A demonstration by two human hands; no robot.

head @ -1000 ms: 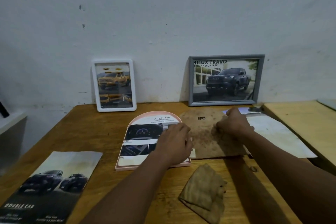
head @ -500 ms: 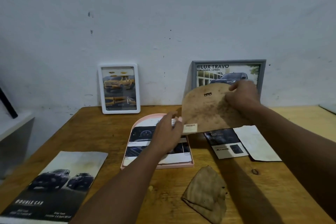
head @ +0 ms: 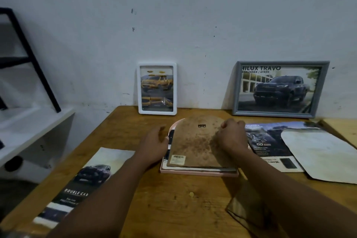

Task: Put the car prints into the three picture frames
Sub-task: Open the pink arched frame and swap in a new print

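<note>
A: Print 3, location?

B: Inside the pink arched frame (head: 199, 173), which lies face down on the table (head: 173, 208) under the brown backing board (head: 195, 141). Only a sliver of the print (head: 170, 142) shows at the left. The white frame (head: 139, 87) and grey frame (head: 282, 63) lean filled against the wall.

A: Hands?

B: Right hand (head: 231, 137) has its fingers curled on the board's upper right edge. Left hand (head: 154, 145) is loosely bent, touching the frame's left side and gripping nothing.

A: Procedure?

B: Board looks offset rightward, with pink rim bare at upper left. Match arch to arch, lower flat, press evenly. Dragging could crease the print.
</note>
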